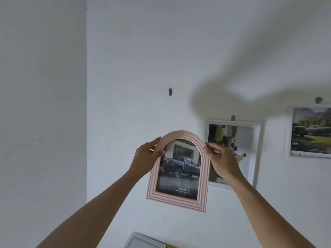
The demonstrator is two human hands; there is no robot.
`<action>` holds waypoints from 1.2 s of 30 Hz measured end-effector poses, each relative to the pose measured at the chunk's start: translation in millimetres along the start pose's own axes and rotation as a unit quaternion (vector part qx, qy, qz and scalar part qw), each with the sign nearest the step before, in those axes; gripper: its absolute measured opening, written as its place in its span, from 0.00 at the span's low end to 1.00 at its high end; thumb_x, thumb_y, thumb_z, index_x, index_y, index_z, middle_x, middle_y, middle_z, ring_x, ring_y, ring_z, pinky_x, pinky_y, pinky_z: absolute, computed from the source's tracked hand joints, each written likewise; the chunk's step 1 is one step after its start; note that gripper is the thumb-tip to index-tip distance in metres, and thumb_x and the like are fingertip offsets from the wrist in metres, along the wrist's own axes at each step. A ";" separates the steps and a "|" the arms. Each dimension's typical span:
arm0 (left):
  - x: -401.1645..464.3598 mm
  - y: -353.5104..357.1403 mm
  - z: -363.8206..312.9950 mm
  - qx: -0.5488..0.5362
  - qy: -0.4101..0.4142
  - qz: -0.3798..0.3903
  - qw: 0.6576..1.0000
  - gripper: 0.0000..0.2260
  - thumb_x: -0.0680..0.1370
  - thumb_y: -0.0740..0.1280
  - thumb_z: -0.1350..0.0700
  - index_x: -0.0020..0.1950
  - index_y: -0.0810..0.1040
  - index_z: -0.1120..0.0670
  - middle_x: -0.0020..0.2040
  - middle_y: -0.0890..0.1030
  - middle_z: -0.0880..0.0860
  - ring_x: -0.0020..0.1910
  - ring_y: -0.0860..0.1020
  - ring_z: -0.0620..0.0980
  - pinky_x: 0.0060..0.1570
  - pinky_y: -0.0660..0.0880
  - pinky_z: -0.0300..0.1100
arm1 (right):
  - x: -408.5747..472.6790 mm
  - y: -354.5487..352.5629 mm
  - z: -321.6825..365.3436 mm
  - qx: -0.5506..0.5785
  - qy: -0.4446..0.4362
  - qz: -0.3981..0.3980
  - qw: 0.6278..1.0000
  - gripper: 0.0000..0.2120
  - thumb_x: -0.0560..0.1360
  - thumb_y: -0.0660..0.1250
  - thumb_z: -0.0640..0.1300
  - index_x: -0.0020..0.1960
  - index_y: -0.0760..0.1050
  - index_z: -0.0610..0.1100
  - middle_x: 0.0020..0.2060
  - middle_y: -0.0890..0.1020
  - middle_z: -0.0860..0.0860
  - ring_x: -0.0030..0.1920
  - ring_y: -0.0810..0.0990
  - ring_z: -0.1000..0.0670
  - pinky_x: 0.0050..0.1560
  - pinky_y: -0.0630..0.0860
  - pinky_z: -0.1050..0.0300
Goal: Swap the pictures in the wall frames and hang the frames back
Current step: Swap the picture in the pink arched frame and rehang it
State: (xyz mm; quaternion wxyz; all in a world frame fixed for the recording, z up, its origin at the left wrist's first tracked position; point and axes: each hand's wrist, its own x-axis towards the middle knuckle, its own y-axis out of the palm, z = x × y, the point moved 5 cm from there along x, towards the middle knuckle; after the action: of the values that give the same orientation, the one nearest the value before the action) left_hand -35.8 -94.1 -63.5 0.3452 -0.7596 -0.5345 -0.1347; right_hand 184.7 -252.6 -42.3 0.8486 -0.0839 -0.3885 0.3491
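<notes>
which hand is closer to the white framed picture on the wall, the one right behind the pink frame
Right. The right hand grips the pink arched frame at its upper right and overlaps the white frame in view; the left hand is on the arch's far side.

Pink arched frame (179,196) with a dark pickup-truck picture (180,167), upright, slightly tilted, below an empty wall hook (170,92).

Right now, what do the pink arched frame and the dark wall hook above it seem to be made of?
Pink arched frame: likely moulded plastic or painted wood; matte, evenly coloured ridges, no visible grain. Dark wall hook: probably metal or plastic; too small to tell.
</notes>
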 end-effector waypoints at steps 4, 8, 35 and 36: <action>54.2 -25.1 2.0 0.012 0.020 -0.037 0.999 0.22 0.75 0.72 0.46 0.69 0.75 0.43 0.50 0.81 0.49 0.45 0.81 0.44 0.46 0.71 0.30 | 43.3 21.9 19.8 -0.045 -0.029 0.012 0.998 0.19 0.79 0.67 0.50 0.69 0.73 0.49 0.54 0.82 0.55 0.50 0.80 0.56 0.45 0.70 0.74; 103.2 -46.9 0.4 0.004 0.037 -0.067 0.997 0.20 0.75 0.72 0.51 0.67 0.77 0.47 0.51 0.81 0.51 0.48 0.81 0.49 0.49 0.71 0.33 | 85.9 40.0 42.3 -0.059 -0.074 0.004 0.996 0.22 0.77 0.70 0.46 0.70 0.70 0.53 0.48 0.83 0.54 0.48 0.82 0.55 0.47 0.72 0.68; 240.4 -40.7 32.9 0.086 0.126 -0.077 0.985 0.07 0.74 0.68 0.53 0.51 0.81 0.44 0.41 0.76 0.49 0.41 0.78 0.52 0.40 0.74 0.42 | 213.1 96.6 45.4 -0.217 -0.159 -0.147 0.952 0.26 0.77 0.68 0.34 0.72 0.71 0.49 0.47 0.78 0.49 0.45 0.69 0.60 0.53 0.62 0.72; 240.8 -39.6 34.7 0.093 0.132 -0.079 0.984 0.06 0.74 0.68 0.53 0.50 0.80 0.43 0.41 0.74 0.49 0.40 0.77 0.51 0.38 0.73 0.39 | 211.3 98.5 44.8 -0.217 -0.167 -0.150 0.950 0.27 0.76 0.68 0.32 0.73 0.71 0.48 0.47 0.78 0.49 0.46 0.69 0.58 0.53 0.63 0.71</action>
State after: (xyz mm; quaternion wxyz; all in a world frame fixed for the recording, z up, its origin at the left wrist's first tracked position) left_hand 17.1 109.8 64.6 0.4704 -0.6549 -0.5527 -0.2104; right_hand 196.6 -46.3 74.6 0.7755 -0.1471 -0.5991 0.1342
